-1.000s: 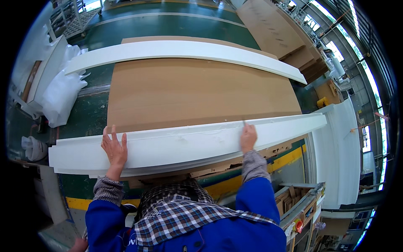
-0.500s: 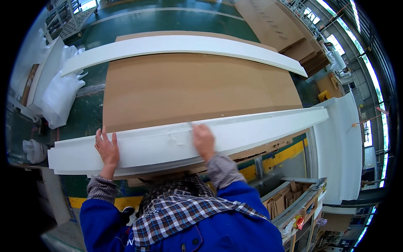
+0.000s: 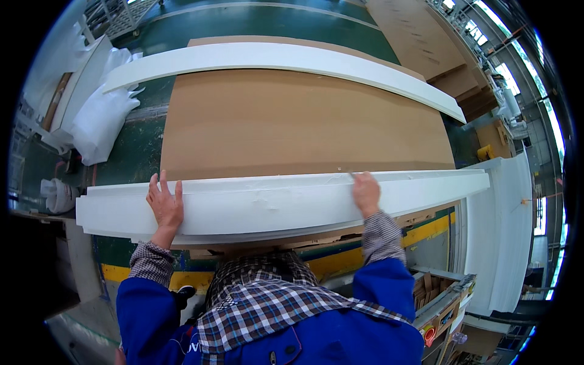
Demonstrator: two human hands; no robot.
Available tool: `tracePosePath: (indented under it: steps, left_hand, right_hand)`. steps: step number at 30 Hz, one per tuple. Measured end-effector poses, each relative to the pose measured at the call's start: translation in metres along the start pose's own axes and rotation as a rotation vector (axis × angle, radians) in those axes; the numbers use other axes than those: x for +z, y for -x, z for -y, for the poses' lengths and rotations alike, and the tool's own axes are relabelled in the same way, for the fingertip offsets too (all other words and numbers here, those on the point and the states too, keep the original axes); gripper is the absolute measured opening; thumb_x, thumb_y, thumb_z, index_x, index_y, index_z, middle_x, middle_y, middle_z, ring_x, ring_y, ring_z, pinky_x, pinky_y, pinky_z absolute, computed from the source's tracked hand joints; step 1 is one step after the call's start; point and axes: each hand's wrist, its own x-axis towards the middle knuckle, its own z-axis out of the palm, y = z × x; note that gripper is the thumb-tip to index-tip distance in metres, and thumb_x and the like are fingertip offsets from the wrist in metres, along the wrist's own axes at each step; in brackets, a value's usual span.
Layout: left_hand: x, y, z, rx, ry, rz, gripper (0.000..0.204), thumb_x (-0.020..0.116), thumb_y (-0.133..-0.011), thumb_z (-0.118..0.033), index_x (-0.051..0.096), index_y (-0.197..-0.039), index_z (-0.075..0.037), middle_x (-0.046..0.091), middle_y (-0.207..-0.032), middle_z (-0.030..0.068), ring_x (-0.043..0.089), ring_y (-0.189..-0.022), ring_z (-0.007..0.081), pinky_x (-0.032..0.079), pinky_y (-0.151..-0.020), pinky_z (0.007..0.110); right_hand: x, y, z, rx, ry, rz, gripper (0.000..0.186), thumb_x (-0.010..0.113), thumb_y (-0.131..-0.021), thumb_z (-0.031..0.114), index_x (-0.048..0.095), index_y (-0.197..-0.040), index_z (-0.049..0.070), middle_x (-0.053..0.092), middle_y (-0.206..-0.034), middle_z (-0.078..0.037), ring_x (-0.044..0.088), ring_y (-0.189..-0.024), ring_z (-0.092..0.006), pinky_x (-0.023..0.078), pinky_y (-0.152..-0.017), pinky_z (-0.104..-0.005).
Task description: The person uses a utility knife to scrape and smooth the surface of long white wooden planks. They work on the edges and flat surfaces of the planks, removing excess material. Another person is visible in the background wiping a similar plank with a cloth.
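A long white panel (image 3: 292, 198) with a stepped far edge lies crosswise in front of me. My left hand (image 3: 165, 204) rests on its left part, fingers spread and pointing away from me. Toward the right, my right hand (image 3: 367, 193) is closed at the panel's far edge. A small thin grey tool (image 3: 351, 175) sticks out from its fingers; its exact kind is too small to tell. Thin raised marks or shavings (image 3: 266, 204) show on the white surface between my hands.
Beneath the panel spreads a large brown cardboard sheet (image 3: 304, 121), with a second white strip (image 3: 280, 56) across its far side. White wrapped bundles (image 3: 103, 131) stand at left. On the right are a white panel stack (image 3: 499, 231) and a cart (image 3: 447, 304) holding cardboard pieces.
My right hand has moved right along the panel, carrying the small grey tool to the far edge. The left hand stays on the panel. The whole view has shifted slightly.
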Motion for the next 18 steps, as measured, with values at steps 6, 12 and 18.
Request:
tracePosePath:
  steps: [6, 12, 18]
  left_hand:
    - [-0.002, 0.003, -0.010, -0.010, 0.003, -0.038, 0.052, 0.041, -0.093, -0.040, 0.036, -0.132, -0.007, 0.033, -0.132, 0.0198, 0.032, -0.123, 0.0322, 0.024, -0.102, 0.043]
    - [0.005, 0.001, 0.002, 0.004, 0.096, -0.089, 0.049, 0.045, -0.092, -0.036, 0.039, -0.130, -0.006, 0.039, -0.129, 0.0177, 0.036, -0.120, 0.0323, 0.027, -0.100, 0.043]
    - [0.007, 0.002, 0.005, 0.019, 0.013, -0.130, 0.051, 0.050, -0.089, -0.036, 0.040, -0.128, -0.006, 0.040, -0.128, 0.0188, 0.038, -0.118, 0.0334, 0.029, -0.098, 0.045]
  right_hand:
    - [0.071, 0.030, 0.198, -0.184, -0.451, -0.013, 0.011, 0.046, -0.078, 0.007, 0.055, -0.082, 0.002, 0.056, -0.082, -0.016, 0.055, -0.080, -0.0344, 0.046, -0.068, -0.0443]
    - [0.063, 0.040, 0.249, -0.334, -0.620, 0.050, 0.009, 0.048, -0.081, 0.010, 0.054, -0.080, 0.003, 0.055, -0.084, -0.015, 0.056, -0.079, -0.0317, 0.048, -0.066, -0.0419]
    - [0.039, -0.005, 0.039, -0.034, -0.188, -0.218, 0.016, 0.044, -0.087, 0.014, 0.055, -0.082, 0.004, 0.054, -0.079, -0.015, 0.054, -0.075, -0.0317, 0.044, -0.063, -0.0426]
